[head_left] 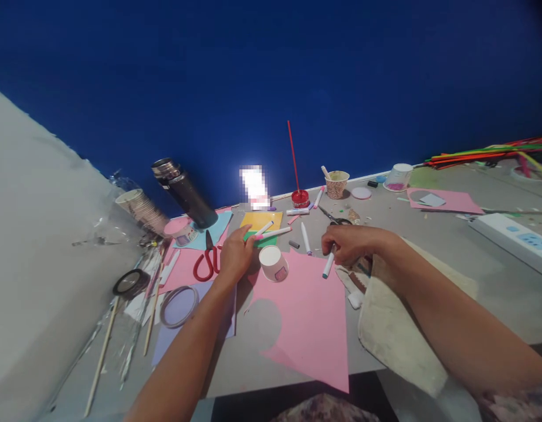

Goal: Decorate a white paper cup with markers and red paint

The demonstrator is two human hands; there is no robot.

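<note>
A white marker point(329, 266) with a blue tip is clamped in the right hand point(348, 243), at the far right edge of the pink paper point(310, 316). Just left on that sheet stands an upturned paper cup point(273, 262). Left of the cup, the left hand point(233, 255) reaches two markers point(271, 231) on green paper point(267, 241); I cannot tell whether it grips one. Red scissors point(206, 264) lie further left on the worktop point(429, 246).

This is a craft workspace: a grey table point(429, 258) set against a deep blue wall point(271, 70) at 12 o'clock, littered at its middle with cut pink paper point(310, 316), red scissors point(206, 262) and markers point(305, 237). A tape roll point(131, 282) lies toward 9 o'clock, stacked paper cups point(141, 210) toward 10, and a bundle of coloured sticks point(491, 153) at 2 o'clock.
</note>
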